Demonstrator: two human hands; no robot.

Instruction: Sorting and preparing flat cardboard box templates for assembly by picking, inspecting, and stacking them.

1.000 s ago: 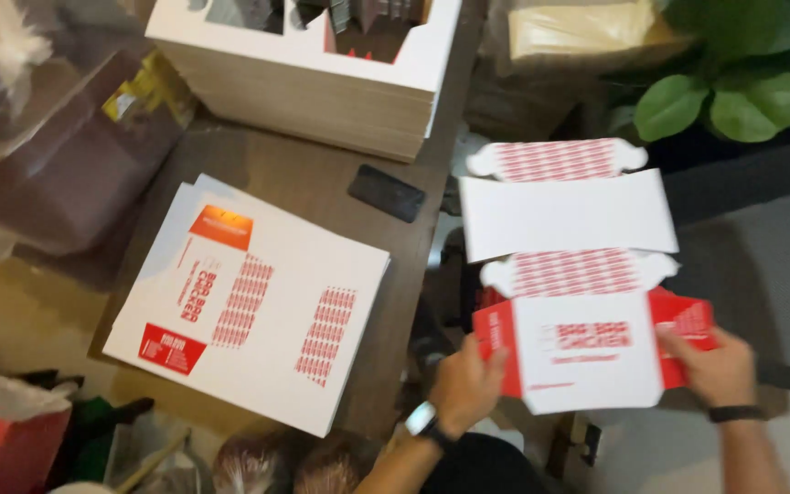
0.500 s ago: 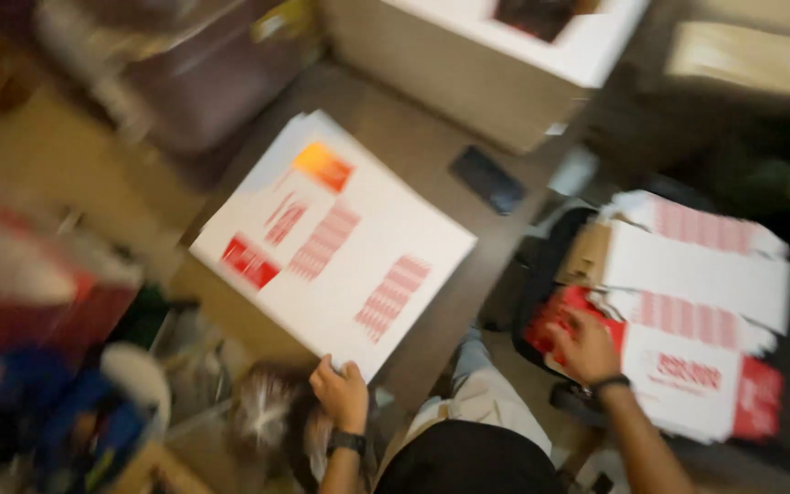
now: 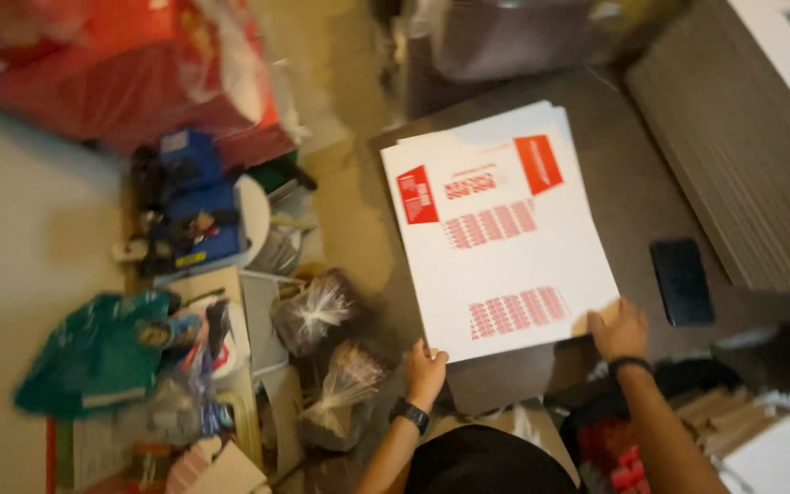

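Observation:
A stack of flat white cardboard sheets with red printing lies on a dark brown table. My left hand grips the near left corner of the top sheet. At the near right corner, my right hand holds the edge of the same sheet. Both wrists wear dark bands.
A black phone lies on the table right of the sheets. A large ribbed box stands at the far right. On the floor to the left are plastic bags, a blue item, a green bag and red bags.
I turned from the folded red and white box at the right towards the stack. Both hands left that box and now hold the top sheet's near corners.

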